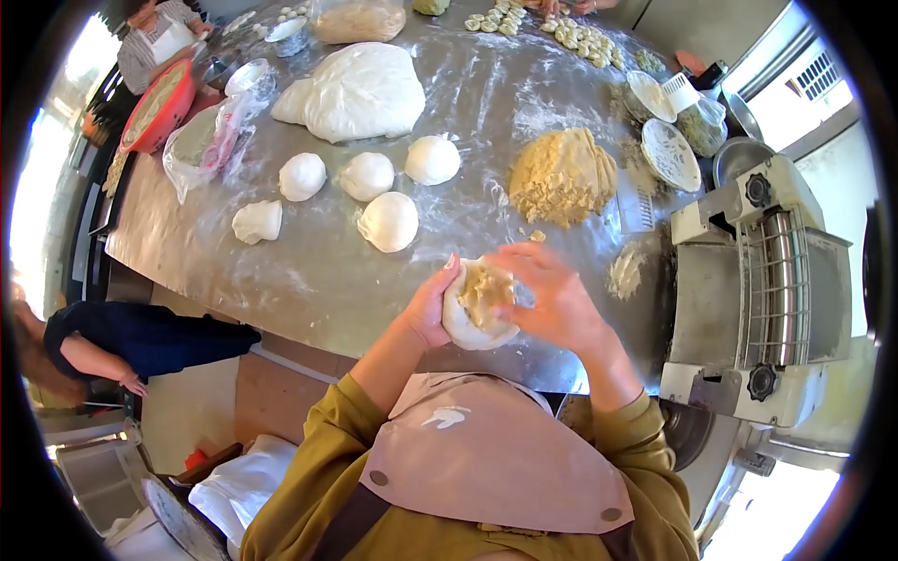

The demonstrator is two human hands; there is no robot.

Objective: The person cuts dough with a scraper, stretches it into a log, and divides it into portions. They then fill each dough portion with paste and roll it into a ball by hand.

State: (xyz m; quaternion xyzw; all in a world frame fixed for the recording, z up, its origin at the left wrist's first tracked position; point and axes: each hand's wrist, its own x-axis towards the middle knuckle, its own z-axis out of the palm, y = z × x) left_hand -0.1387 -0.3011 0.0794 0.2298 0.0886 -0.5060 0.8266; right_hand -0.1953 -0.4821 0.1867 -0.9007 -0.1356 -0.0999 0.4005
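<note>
My left hand [433, 306] is closed around the left rim of a round of white dough [475, 329], just above the table's near edge. Yellowish filling [486, 292] lies in the hollow of that dough. Over its right side is my right hand [554, 301], blurred by motion, fingers spread and curved, thumb side touching the filling or the rim. Beyond my hands sits a crumbly mound of the same yellowish filling [563, 178]. Several white dough balls [388, 222] rest on the table to the left, with a smaller dough piece [257, 222] among them.
A large dough mass under plastic [360, 93] lies farther back. At right stand a roller machine [776, 280], a scraper [635, 208] and a patterned bowl [671, 154]. A red basin [159, 107] is at left. Small dough pieces [585, 42] lie at the far side, where other people work.
</note>
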